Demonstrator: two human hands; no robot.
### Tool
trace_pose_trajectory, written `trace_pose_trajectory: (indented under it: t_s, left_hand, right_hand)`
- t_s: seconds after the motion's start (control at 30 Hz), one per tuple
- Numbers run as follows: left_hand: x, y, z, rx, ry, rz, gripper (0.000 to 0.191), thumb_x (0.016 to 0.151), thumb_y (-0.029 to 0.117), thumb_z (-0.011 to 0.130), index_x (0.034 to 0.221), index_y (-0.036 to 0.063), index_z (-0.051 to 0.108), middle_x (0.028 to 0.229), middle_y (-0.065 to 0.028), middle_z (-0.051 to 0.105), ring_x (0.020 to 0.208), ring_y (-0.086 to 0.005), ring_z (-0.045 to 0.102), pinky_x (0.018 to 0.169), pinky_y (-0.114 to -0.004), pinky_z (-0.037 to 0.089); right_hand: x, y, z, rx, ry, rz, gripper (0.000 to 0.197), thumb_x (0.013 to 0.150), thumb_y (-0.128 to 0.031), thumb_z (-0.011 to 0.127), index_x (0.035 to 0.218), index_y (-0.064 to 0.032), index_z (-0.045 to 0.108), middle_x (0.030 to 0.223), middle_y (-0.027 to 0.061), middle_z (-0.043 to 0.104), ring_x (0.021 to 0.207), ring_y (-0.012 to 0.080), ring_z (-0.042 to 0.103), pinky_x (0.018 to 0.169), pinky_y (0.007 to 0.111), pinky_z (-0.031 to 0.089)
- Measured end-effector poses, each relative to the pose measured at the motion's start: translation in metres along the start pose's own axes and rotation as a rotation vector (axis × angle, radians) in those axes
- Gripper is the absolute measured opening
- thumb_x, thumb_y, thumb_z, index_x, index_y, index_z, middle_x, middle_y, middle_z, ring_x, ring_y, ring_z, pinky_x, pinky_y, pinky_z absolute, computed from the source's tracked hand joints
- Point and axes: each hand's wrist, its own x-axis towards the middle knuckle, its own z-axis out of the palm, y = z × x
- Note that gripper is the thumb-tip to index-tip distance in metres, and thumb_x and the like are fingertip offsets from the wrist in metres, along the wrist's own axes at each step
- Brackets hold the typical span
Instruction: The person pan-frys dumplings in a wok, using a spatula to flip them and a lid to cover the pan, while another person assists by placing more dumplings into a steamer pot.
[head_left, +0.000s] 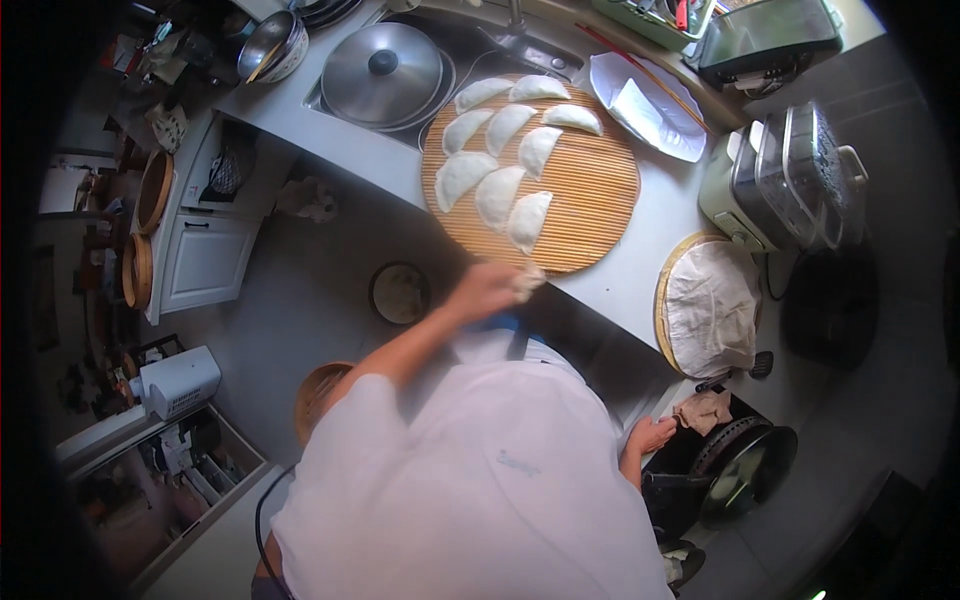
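My left hand (489, 289) is at the near rim of a round slatted mat (592, 202), over the counter's front edge. Its fingers close on a small, crumpled beige thing (530, 282); blur hides whether it is cloth or dough. Several white half-moon dumplings (499, 196) lie in rows on the mat's left and far parts. Off to the right, my right hand (651, 435) has curled fingers beside a crumpled brownish cloth (705, 412) near the stove. Whether it grips the cloth or a handle is unclear.
A lidded metal pan (382, 75) stands behind left. At right are a white leaf-shaped dish (645, 105), a tiered electric steamer (780, 180) and a cloth-covered round tray (712, 307). A dark wok or lid (750, 476) leans near my right arm. A round container (400, 293) sits below.
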Motion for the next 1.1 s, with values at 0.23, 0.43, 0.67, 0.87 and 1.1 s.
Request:
trace_pose_trajectory:
  t_s: [0.23,0.43,0.67,0.87,1.1]
  left_hand:
    - [-0.155,-0.167,-0.128,0.150,0.516,-0.544,0.034,0.097,0.021,0.075,0.121,-0.0012,0.083,0.115,-0.0172,0.084,0.108,-0.0292,0.080,0.099,-0.039,0.060]
    - [-0.219,-0.224,-0.184,0.594,0.868,-0.603,0.032,0.102,0.021,0.070,0.129,0.0037,0.077,0.129,-0.0192,0.075,0.122,-0.0410,0.071,0.104,-0.049,0.057]
    - [-0.240,-0.243,-0.262,0.931,0.739,-0.816,0.026,0.103,0.020,0.070,0.124,0.0090,0.083,0.120,-0.0204,0.080,0.111,-0.0447,0.077,0.096,-0.055,0.060]
    - [-0.103,-0.141,-0.177,0.446,1.095,-0.294,0.029,0.105,0.014,0.071,0.129,-0.0003,0.076,0.126,-0.0203,0.072,0.111,-0.0392,0.074,0.099,-0.046,0.060]
    - [0.045,0.065,-0.013,0.475,0.390,0.479,0.035,0.093,-0.005,0.072,0.128,0.0008,0.076,0.132,-0.0186,0.073,0.121,-0.0383,0.071,0.104,-0.045,0.059]
  right_hand:
    - [0.001,-0.010,0.001,-0.053,-0.027,0.061,0.034,0.086,-0.015,0.074,0.115,-0.0062,0.057,0.118,0.0227,0.065,0.112,0.0521,0.065,0.093,0.064,0.050]
    - [0.003,-0.010,0.005,-0.059,-0.038,0.068,0.035,0.086,-0.016,0.074,0.115,-0.0060,0.057,0.118,0.0232,0.065,0.113,0.0522,0.065,0.094,0.065,0.050]
    - [-0.013,0.001,0.029,-0.003,-0.052,0.104,0.034,0.086,-0.015,0.073,0.115,-0.0048,0.059,0.119,0.0246,0.066,0.114,0.0527,0.065,0.096,0.064,0.052]
    - [0.022,0.002,0.013,-0.024,-0.047,0.064,0.032,0.089,-0.016,0.074,0.114,-0.0052,0.059,0.122,0.0247,0.066,0.114,0.0526,0.067,0.098,0.061,0.054]
    - [0.017,-0.004,-0.001,-0.014,-0.040,0.157,0.028,0.090,-0.015,0.071,0.113,-0.0050,0.059,0.124,0.0235,0.066,0.116,0.0499,0.065,0.100,0.060,0.052]
